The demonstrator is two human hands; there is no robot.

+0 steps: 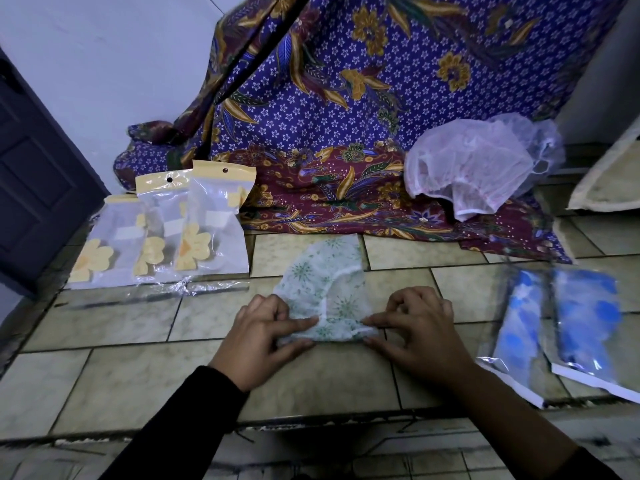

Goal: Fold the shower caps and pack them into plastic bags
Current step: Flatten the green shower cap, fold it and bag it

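Shower cap (323, 289) between left hand (263, 336), right hand (420, 337)

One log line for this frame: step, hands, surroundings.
step: folding green-print cap on floor | left hand: pinches cap | right hand: pinches cap | yellow-flower bags left | blue bags right | pink caps behind

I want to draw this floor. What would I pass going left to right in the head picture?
Three clear plastic bags with yellow flowers → left hand → white shower cap with green starbursts, pinched by both hands → right hand → two flat blue-patterned packs.
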